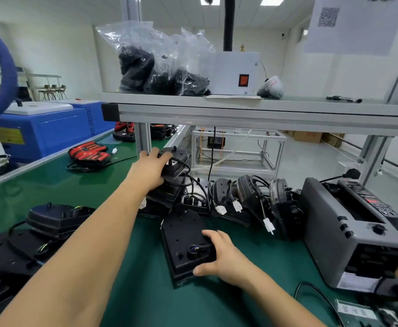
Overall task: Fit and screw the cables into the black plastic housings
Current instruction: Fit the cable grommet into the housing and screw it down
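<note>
Head view looks down over both bare forearms onto a green mat (134,279). The left arm stretches far forward and slightly right, its elbow out of frame at the lower left. The left hand (149,167) is closed over the near edge of a black plastic housing (175,159) that tops a stack of similar housings near the bench's far edge, beside an aluminium shelf post (143,138). Its thumb lies across the top of the part; the other fingers curl under and cannot be seen. A black cable (183,178) loops out from under that housing.

The right arm enters from the lower right with a bent wrist. The right hand (220,254) clamps the right rim of a second housing (185,241) lying flat on the mat in the centre, thumb hooked around its near corner and fingers draped over the top beside a round cable boss with coloured wires (194,250).

Behind it, more housings with white connectors (237,206) stand on edge in a row. A grey machine (349,232) sits to the right, its near end cut off by the frame. Dark housings at lower left (16,251) are blurred and partly cropped. Screws cannot be made out on either held part.
</note>
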Demonstrator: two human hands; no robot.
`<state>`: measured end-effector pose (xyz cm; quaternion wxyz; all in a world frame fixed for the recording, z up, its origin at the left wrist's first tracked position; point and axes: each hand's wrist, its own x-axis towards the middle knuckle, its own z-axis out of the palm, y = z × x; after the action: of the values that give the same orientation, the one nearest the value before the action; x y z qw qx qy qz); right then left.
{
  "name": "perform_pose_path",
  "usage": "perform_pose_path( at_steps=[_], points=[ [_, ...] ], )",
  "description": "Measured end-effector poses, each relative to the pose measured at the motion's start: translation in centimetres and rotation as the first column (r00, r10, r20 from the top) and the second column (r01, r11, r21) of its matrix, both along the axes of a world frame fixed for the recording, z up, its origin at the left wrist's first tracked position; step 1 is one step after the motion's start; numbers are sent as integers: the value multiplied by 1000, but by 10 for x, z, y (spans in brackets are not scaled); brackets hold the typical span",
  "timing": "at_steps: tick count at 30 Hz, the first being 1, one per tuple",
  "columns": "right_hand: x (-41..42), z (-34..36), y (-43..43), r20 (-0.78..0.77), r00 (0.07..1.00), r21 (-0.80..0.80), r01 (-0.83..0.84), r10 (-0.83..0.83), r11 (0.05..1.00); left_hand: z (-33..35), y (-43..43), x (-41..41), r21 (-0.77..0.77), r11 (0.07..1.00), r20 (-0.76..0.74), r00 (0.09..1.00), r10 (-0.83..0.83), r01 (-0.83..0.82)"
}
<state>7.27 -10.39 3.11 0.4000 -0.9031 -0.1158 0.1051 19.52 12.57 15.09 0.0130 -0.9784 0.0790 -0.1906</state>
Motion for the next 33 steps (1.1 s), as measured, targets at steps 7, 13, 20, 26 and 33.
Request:
perform_pose_path(
  at_steps=[7,13,20,26,33],
  points=[
    [-4,3,2,38,999,-32,13,-12,999,2,-19,-25,31,998,92,994,52,-55],
    [-7,7,3,32,998,-24,52,-51,998,8,-13,-32,-124,991,78,995,56,-46],
    [-16,4,3,119,979,70,156,-163,985,-7,-18,-27,-121,992,65,997,31,-23],
    [-27,11,-7,194,933,221,259,-303,940,-20,-23,-23,-116,993,50,998,24,-18],
    [-51,16,-11,147,880,378,372,-452,848,-24,-23,-22,40,999,35,999,17,-19]
  ],
)
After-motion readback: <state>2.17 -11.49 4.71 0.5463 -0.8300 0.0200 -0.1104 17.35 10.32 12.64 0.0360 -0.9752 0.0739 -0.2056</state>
